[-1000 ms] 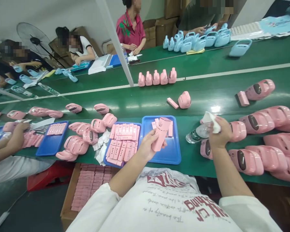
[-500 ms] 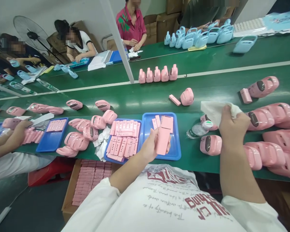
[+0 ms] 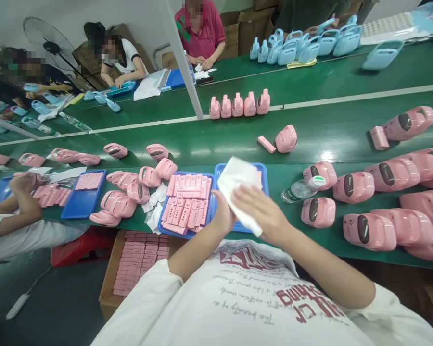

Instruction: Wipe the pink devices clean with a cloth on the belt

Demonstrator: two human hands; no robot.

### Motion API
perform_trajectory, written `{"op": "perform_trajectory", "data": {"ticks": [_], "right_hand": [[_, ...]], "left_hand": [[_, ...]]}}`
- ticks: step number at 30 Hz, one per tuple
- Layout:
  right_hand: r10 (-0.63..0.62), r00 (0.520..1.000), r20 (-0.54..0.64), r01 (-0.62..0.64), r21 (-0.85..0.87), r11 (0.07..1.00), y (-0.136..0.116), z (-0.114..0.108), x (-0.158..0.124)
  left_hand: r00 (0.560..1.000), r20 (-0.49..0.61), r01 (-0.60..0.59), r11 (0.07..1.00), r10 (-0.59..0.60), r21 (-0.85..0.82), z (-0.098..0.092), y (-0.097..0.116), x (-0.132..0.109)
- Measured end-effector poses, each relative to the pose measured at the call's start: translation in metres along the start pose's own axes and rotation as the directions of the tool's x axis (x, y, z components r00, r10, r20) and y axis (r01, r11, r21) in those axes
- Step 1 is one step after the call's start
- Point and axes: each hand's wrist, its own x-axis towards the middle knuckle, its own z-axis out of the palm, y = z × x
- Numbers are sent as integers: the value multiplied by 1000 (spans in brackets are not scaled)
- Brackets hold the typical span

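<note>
The right hand (image 3: pixel 265 211) pressed a white cloth (image 3: pixel 238 185) flat, with fingers spread, over the left hand (image 3: pixel 222 216). What the left hand gripped was hidden under the cloth, above the blue plastic tray (image 3: pixel 262 169).

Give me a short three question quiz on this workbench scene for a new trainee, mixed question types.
1. True or false: the right hand presses a white cloth over the left hand.
2. Which blue tray is packed with pink flat pieces: (a) the left tray or (b) the right tray?
3. What lies on its side between the right tray and the pink casings?

Key: 1 true; 2 a; 3 a clear bottle with a white cap.
</note>
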Motion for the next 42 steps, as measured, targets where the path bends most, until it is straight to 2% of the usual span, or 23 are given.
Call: {"op": "perform_trajectory", "data": {"ticks": [3, 5, 7, 8, 9, 10, 11, 12, 13, 14, 15, 17, 18, 20, 25, 31, 42], "right_hand": [[67, 989, -131, -67, 4, 998, 9, -5, 7], [-12, 995, -97, 23, 114, 993, 7, -5, 6], [-110, 994, -24, 112, 319, 941, -2, -5, -3], [-89, 996, 3, 78, 435, 897, -7, -6, -9], [48, 999, 2, -41, 540, 841, -10, -8, -15], [271, 962, -14, -203, 624, 754, -12, -10, -21], [512, 858, -42, -347, 687, 638, -11, -13, -26], [721, 688, -81, -446, 737, 508, -8, -16, -30], [866, 485, -123, -492, 780, 386, -3, -18, -32], [940, 302, -156, -492, 820, 294, 3, -21, -32], [970, 169, -175, -466, 853, 235, 9, -24, -31], [988, 9, -151, -396, 907, 142, 20, -30, -26], [990, -34, -138, -362, 925, 117, 23, -32, -24], [988, -40, -152, -324, 937, 131, 24, -35, -20], [980, -2, -200, -329, 925, 188, 16, -37, -13], [979, -46, -197, -358, 918, 168, 14, -36, -13], [972, -40, -231, -337, 919, 205, 14, -41, -18]], "left_hand": [[996, 31, -80, 996, 79, 30, 2, 0, -2], [996, 21, -87, 996, 86, 23, 3, 5, -4], [996, 12, -91, 996, 90, 27, 2, 13, -5], [994, 21, -109, 993, 108, 36, 1, 17, -5], [990, 40, -139, 989, 137, 51, 0, 21, -5], [983, 71, -177, 982, 172, 71, -1, 23, -5], [974, 107, -209, 974, 199, 91, -2, 25, -5], [965, 143, -235, 966, 219, 110, -2, 26, -5], [957, 178, -255, 959, 231, 128, -3, 25, -4], [949, 207, -270, 953, 238, 140, -3, 24, -4], [942, 232, -282, 948, 244, 147, -3, 23, -4], [933, 262, -295, 942, 248, 161, -3, 20, -5], [931, 272, -294, 941, 242, 169, -2, 20, -6], [933, 283, -279, 943, 222, 182, 0, 20, -7], [935, 313, -226, 962, 169, 155, 5, 21, -7], [937, 328, -172, 975, 118, 142, 5, 20, -7], [939, 327, -172, 971, 110, 166, 8, 22, -9]]}}
